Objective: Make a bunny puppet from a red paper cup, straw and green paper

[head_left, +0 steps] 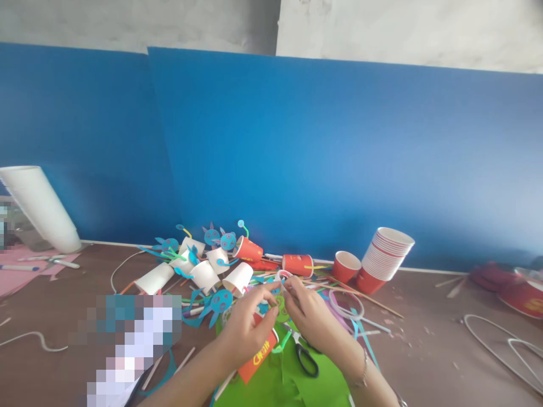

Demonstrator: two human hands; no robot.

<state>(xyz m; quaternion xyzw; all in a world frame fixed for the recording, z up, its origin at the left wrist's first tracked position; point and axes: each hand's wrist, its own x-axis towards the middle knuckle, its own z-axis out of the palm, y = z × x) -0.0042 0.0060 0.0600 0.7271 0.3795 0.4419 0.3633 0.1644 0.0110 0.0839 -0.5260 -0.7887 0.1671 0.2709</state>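
Note:
My left hand is closed, its thumb and fingertips brought together above an orange paper cup that lies on its side. Whatever is between those fingertips is too small to make out. Facing it, my right hand has its fingers pinched near a small white ring-like piece; I cannot tell whether it grips that piece. Below and between the hands lie a green cut-out face, a bent green straw and scissors with black handles. All rest over green paper.
White and orange cups with blue animal cut-outs lie in a pile behind my hands. A stack of cups leans at the right of the pile, and a white stack at far left. A white cable curls at right.

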